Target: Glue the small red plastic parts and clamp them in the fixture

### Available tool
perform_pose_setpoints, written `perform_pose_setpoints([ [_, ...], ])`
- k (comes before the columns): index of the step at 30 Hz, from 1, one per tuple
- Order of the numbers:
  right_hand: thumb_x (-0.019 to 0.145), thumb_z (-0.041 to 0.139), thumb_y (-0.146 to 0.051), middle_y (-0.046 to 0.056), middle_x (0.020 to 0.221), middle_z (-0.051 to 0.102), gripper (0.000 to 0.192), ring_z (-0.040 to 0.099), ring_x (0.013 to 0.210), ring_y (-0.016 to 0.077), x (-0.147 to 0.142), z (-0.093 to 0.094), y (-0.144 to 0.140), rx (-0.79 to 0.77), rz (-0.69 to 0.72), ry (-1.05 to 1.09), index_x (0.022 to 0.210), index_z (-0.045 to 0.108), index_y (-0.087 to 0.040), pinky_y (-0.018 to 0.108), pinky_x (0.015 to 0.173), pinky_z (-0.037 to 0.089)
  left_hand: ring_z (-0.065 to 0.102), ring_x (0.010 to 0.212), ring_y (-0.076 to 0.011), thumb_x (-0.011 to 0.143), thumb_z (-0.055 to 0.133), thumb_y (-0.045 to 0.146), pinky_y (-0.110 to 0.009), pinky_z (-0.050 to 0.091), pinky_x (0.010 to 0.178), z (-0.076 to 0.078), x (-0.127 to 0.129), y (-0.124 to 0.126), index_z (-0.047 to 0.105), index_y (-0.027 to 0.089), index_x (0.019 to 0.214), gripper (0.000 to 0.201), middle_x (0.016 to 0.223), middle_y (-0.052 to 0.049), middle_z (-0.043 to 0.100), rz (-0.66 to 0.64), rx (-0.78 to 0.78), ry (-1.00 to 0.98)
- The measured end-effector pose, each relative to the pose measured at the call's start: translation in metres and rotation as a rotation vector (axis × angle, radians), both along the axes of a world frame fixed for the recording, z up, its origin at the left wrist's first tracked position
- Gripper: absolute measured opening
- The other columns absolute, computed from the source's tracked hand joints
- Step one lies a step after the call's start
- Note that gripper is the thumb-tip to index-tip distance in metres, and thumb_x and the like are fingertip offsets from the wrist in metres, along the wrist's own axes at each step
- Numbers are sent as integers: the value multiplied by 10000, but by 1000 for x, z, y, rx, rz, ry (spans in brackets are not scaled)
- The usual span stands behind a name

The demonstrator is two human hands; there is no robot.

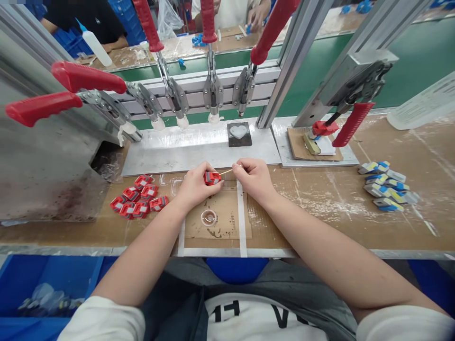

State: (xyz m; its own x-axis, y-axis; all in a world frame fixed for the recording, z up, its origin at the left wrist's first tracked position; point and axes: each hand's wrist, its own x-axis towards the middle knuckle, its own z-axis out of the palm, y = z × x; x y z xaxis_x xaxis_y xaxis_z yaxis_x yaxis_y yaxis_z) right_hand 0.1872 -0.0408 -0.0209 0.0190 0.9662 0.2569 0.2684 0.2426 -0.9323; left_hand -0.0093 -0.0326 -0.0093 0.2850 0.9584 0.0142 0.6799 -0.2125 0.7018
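Both hands meet at the middle of the bench (320, 213), and I see them from above, forearms reaching in from the bottom of the view. Left hand (195, 185) pinches a small red part (212, 177) between its fingertips, holding it just above the cardboard. Right hand (253, 179) grips a thin stick (227, 172) whose tip touches the red part. Below the hands, on a taped cardboard square (227, 222), sits a small clear ring (209, 217). To my left lies a pile of red parts (138, 196), close together and partly overlapping. Well apart on my right is a cluster of blue and grey parts (386, 185). Behind the hands I see a metal plate (185, 149) carrying a dark tile with a pale heart (239, 133). Red-handled clamps (209, 57) stand in a row above the plate. Across the bench, other people work.
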Motion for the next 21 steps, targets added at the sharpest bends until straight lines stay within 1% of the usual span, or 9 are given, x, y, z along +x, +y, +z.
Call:
perform_pose_setpoints([
  [3, 831, 546, -354, -43, 548, 293, 380, 292, 555, 103, 0, 2, -2, 14, 5, 14, 545, 330, -229, 281, 548, 227, 607, 685, -161, 788, 778, 376, -292, 452, 676, -1, -1, 0, 638, 227, 987, 286, 758, 39, 684, -3, 3, -26],
  [5, 853, 543, -355, -45, 546, 292, 387, 284, 547, 104, 1, 6, -5, 37, 18, 36, 552, 333, -233, 282, 544, 229, 645, 732, -168, 811, 770, 357, -300, 488, 731, -3, -1, 1, 685, 226, 1087, 317, 836, 21, 731, -23, 17, -62],
  [7, 891, 531, -354, -45, 549, 311, 392, 286, 541, 105, 1, 11, -11, 76, 97, 50, 569, 341, -235, 282, 544, 243, 693, 839, -189, 827, 769, 346, -315, 513, 814, -4, -2, 3, 725, 230, 1133, 331, 953, -5, 775, -51, 38, -101],
  [9, 923, 519, -340, -46, 549, 329, 398, 287, 532, 105, -1, 14, -18, 138, 285, 21, 585, 338, -236, 283, 548, 256, 712, 914, -206, 832, 776, 339, -322, 517, 864, -5, -2, 4, 745, 227, 1117, 308, 1006, -16, 787, -82, 45, -127],
  [12, 934, 517, -279, -56, 534, 320, 415, 270, 517, 98, -8, 14, -29, 219, 617, -124, 591, 288, -233, 288, 551, 243, 694, 863, -187, 825, 789, 325, -304, 504, 828, -6, -3, 4, 718, 224, 1068, 272, 951, 1, 766, -99, 51, -130],
  [14, 916, 528, -226, -61, 537, 319, 406, 275, 520, 96, -14, 11, -33, 243, 738, -247, 602, 270, -230, 292, 558, 229, 664, 814, -169, 818, 799, 322, -292, 481, 791, -7, -3, 4, 682, 226, 1045, 273, 920, 15, 739, -85, 59, -115],
  [17, 893, 540, -182, -63, 553, 327, 383, 300, 530, 97, -18, 7, -35, 270, 788, -344, 616, 279, -230, 290, 564, 223, 628, 792, -162, 812, 812, 332, -289, 455, 772, -8, -3, 4, 640, 234, 1051, 310, 912, 20, 710, -67, 48, -89],
  [21, 901, 523, -157, -72, 549, 291, 401, 262, 513, 89, -15, 8, -32, 295, 736, -292, 625, 242, -235, 274, 546, 223, 612, 791, -164, 810, 808, 343, -290, 448, 782, -9, -4, 4, 603, 251, 1065, 340, 926, 24, 693, -47, 38, -83],
])
